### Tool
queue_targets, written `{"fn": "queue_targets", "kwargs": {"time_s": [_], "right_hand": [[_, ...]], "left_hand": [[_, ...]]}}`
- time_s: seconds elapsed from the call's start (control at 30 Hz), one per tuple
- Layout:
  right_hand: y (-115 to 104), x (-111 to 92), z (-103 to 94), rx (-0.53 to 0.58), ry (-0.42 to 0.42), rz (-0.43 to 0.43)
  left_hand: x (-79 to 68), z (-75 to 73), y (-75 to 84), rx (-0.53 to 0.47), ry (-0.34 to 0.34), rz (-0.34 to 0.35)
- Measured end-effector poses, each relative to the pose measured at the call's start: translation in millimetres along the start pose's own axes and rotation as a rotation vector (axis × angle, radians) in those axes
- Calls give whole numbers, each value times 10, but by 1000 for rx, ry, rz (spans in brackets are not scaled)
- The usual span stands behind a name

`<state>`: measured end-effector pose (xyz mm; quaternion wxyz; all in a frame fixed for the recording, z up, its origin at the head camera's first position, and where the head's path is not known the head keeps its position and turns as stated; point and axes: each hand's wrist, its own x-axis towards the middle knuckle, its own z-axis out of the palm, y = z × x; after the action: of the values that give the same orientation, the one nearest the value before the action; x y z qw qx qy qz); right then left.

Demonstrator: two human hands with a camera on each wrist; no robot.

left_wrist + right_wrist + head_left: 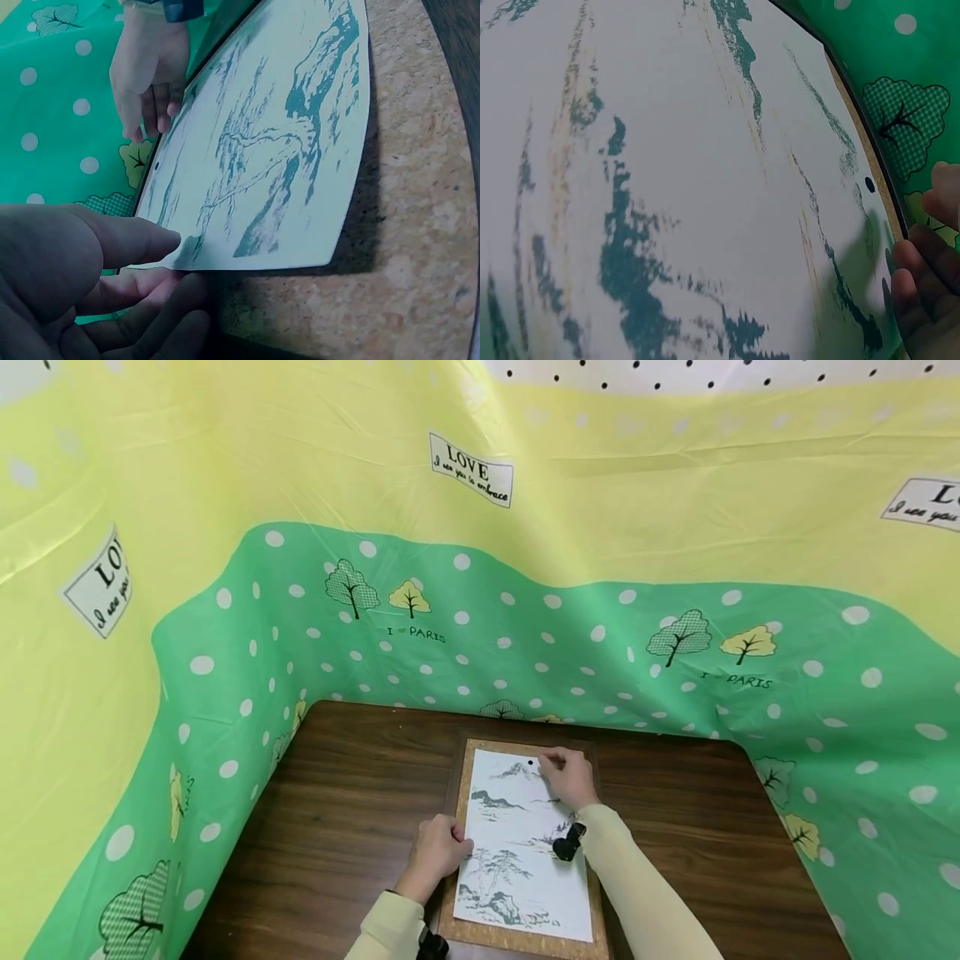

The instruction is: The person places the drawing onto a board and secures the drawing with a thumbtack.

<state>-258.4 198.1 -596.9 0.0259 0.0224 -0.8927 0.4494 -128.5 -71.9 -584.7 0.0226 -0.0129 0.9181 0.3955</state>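
A white sheet of paper (517, 835) printed with a landscape of hills and trees lies over a cork board (517, 935). My left hand (441, 847) pinches the sheet's left edge, one digit on top and the other fingers below it (161, 296). In the left wrist view the sheet's near edge stands off the cork and throws a shadow. By the top edge, my right hand (570, 777) has its fingertips close to a small black round dot (530, 762) on the paper. In the right wrist view its thumb and fingers (922, 274) are apart, with nothing visible between them.
The board rests on a dark brown wooden table (345, 810). A green and yellow patterned curtain (480, 610) hangs round the table's back and sides. Black wrist cameras (568, 843) sit on both forearms, the right one over the paper.
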Motion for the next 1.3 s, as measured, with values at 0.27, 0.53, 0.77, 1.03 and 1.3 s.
{"fn": "queue_targets", "kwargs": {"time_s": [0.27, 0.53, 0.77, 1.03, 1.3], "right_hand": [[-43, -110, -123, 11, -4, 17], [-80, -254, -261, -17, -22, 30], [-54, -316, -375, -82, -39, -15], [-46, -506, -459, -190, -42, -133], [-16, -699, -533, -275, -16, -210]], "left_hand": [[42, -128, -35, 7, -10, 21], [82, -238, -77, 43, 17, 86], [157, -321, -147, 114, 36, 127], [210, -384, -246, 150, 35, 277], [219, -447, -309, 188, 18, 352]]}}
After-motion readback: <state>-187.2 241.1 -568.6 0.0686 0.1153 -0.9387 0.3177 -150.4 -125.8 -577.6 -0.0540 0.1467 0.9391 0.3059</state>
